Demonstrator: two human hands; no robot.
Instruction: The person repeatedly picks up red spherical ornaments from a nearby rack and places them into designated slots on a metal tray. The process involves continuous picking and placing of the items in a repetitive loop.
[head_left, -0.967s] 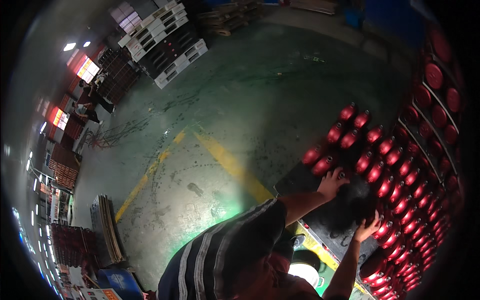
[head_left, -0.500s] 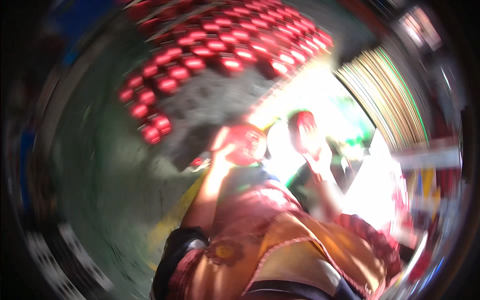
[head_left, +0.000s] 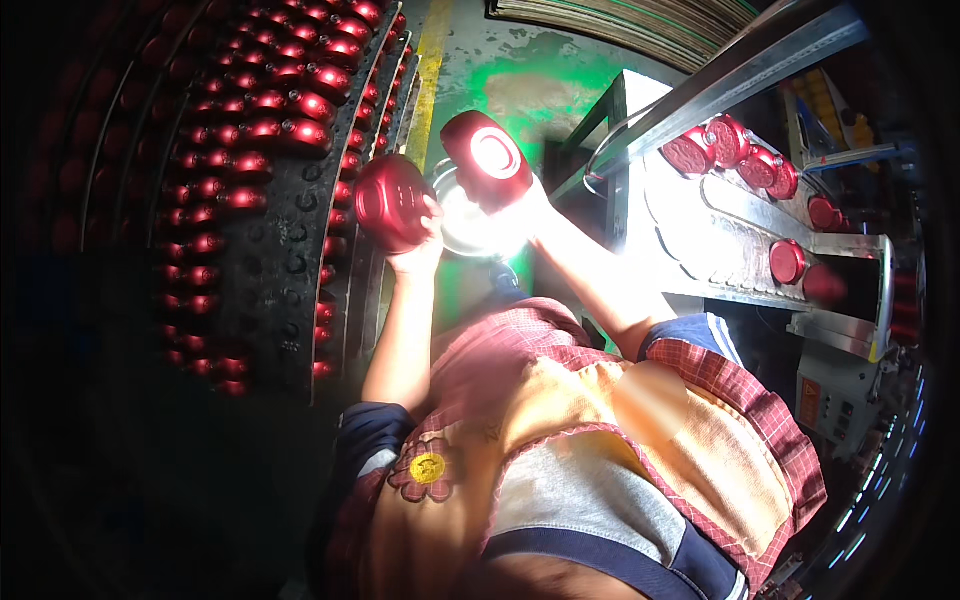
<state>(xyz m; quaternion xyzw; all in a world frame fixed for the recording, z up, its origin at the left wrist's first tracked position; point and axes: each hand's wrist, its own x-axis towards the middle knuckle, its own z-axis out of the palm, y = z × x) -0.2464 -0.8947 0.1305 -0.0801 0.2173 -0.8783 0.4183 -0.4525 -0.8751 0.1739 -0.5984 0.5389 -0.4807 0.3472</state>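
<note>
My left hand (head_left: 420,247) is closed around a rounded, glossy red metallic vessel (head_left: 388,205), its fingers and thumb at the lower right side. Close by on the right, my right hand (head_left: 518,215) grips a second red vessel (head_left: 463,142), tilted so that a bright ring on its end shows. Strong light washes out most of that hand's fingers. Between the two vessels and partly behind them is a glaring white round thing (head_left: 465,215); its kind is not clear. Both vessels are held up in front of my apron.
At left, a dark rack (head_left: 290,240) carries many similar red pieces in rows. On the right, a metal-framed machine with a brightly lit conveyor bed (head_left: 735,240) bears several red round pieces (head_left: 787,262). Flat stacked sheets (head_left: 640,25) lie at the far edge. A yellow stripe (head_left: 432,70) marks the floor.
My view has turned: the rows of red pieces now stand at left, and the conveyor has come into sight at right. Both hands still hold their vessels, now higher in the picture.
</note>
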